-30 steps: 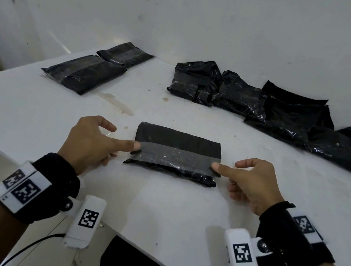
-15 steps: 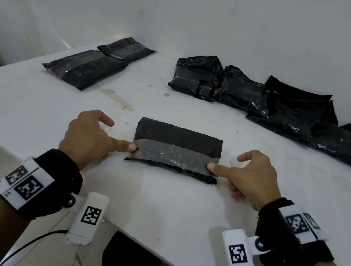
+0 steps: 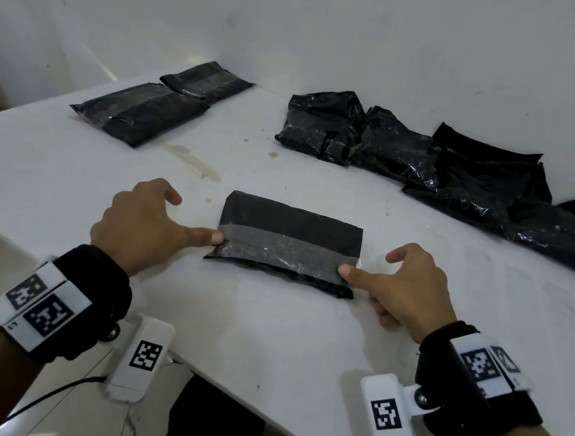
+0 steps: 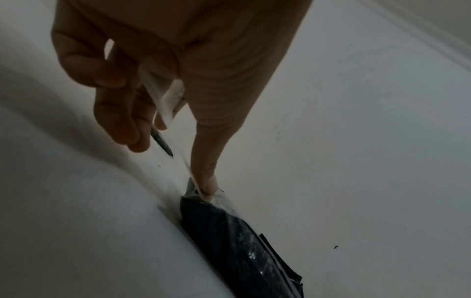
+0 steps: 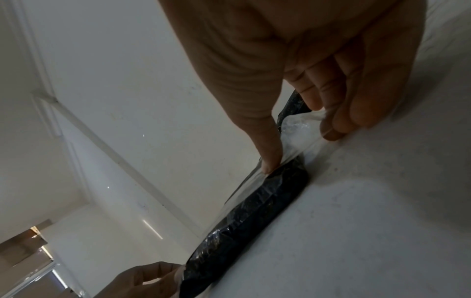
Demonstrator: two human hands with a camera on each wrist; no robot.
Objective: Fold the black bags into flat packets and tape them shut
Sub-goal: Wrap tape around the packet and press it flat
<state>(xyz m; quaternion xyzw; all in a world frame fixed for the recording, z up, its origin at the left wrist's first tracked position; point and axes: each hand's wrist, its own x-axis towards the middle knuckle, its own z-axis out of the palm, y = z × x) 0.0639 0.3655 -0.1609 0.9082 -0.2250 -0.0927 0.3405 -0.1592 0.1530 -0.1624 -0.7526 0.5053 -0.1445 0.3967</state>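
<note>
Overhead, the folded black packet (image 3: 287, 242) lies flat on the white table (image 3: 259, 328), near its front edge, with a strip of clear tape (image 3: 288, 248) running across it. The left hand (image 3: 147, 222) presses its straight forefinger on the tape's left end, the other fingers curled under and the thumb lifted. The right hand (image 3: 409, 283) mirrors it, forefinger tip on the tape's right end. Two taped packets (image 3: 143, 111) sit at the far left; a heap of loose black bags (image 3: 476, 182) lies along the wall.

From the left wrist, the forefinger (image 4: 206, 177) pushes down on the tape at the packet's (image 4: 242, 242) end, while the curled fingers hold a thin dark pen-like object (image 4: 162, 144).

From the right wrist, the forefinger (image 5: 271, 161) presses the tape at the packet's (image 5: 244, 217) edge; the curled fingers (image 5: 339, 121) rest on the loose tape end beside it.
</note>
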